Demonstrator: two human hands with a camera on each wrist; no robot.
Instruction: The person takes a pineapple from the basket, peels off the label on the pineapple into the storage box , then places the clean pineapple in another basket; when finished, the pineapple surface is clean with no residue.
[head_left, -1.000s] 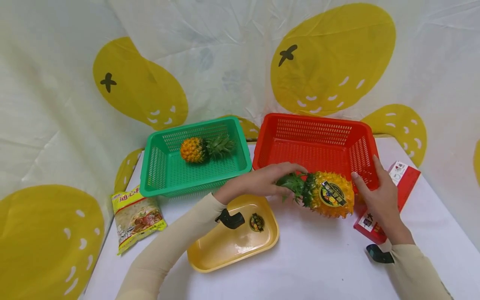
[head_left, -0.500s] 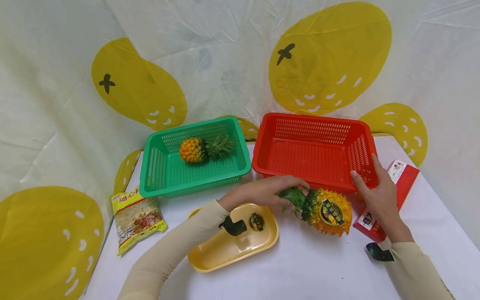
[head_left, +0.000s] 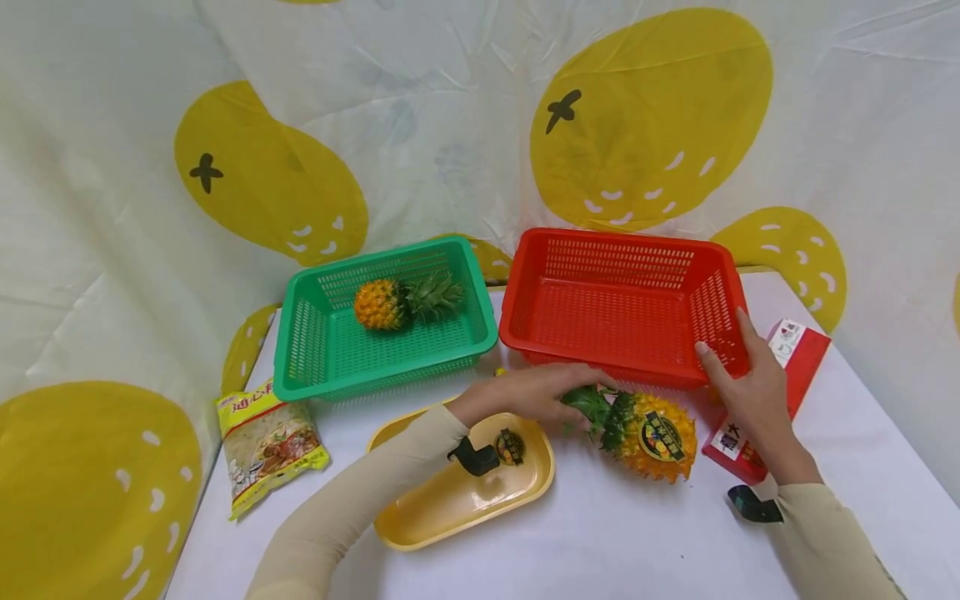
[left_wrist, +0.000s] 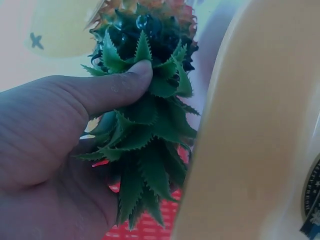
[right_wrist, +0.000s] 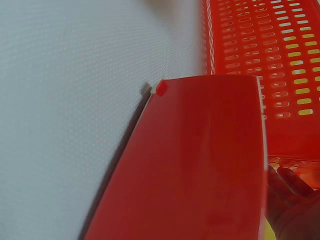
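My left hand [head_left: 536,392] grips a pineapple [head_left: 654,437] by its leafy crown [left_wrist: 145,120], thumb lying across the leaves near the fruit. The orange-yellow fruit carries a dark round label and lies sideways over the table just in front of a red basket [head_left: 611,371]. At that basket's front right corner my right hand [head_left: 757,392] holds the rim, thumb over the inside and forefinger along the outer side. Its palm and fingers show partly at the lower right of the right wrist view, beneath the rim. A red box [right_wrist: 195,155] passes behind this hand.
A second pineapple [head_left: 381,304] lies in the green basket [head_left: 300,392] at the left. Below my left forearm is a yellow tray [head_left: 480,492] with a round label. A noodle packet [head_left: 270,450] lies at far left. A patterned cloth [head_left: 450,125] hangs behind the baskets.
My left hand has lowered the pineapple toward me, away from the red basket's front rim. My right hand stays at the basket corner. The view has shifted slightly.
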